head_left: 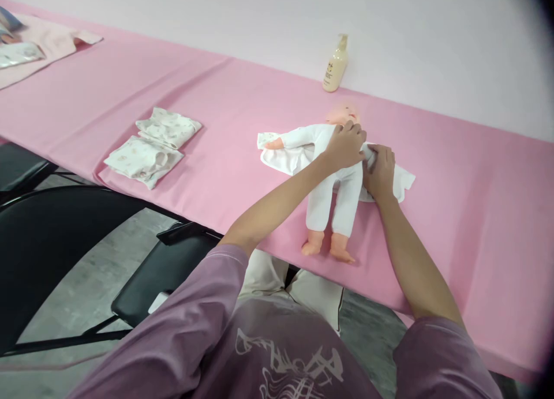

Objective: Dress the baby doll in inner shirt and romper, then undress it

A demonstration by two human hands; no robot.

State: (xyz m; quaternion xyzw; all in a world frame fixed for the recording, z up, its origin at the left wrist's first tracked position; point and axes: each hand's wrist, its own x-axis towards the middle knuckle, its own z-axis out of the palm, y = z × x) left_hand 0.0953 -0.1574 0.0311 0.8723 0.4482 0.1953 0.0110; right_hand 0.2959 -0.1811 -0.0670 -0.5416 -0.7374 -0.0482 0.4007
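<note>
A baby doll (322, 148) with a white cloth body lies on its back, its bare feet toward me. Beneath it, a white baby garment (281, 159) is spread open, with edges showing on both sides. My left hand (345, 146) rests across the doll's upper chest, fingers curled over its shoulder on the right side. At that same side, my right hand (381, 171) is closed around the doll's arm (369, 155), close to the garment's sleeve. The doll's hand on this side is hidden by my fingers. Its other arm stretches out to the left over the garment.
A pump bottle (336, 65) stands behind the doll by the wall. Folded printed baby clothes (151, 150) lie to the left on the pink tablecloth (225, 116). Farther left is a pale pink cloth (56, 35). Black chairs (168, 272) sit below the table's front edge.
</note>
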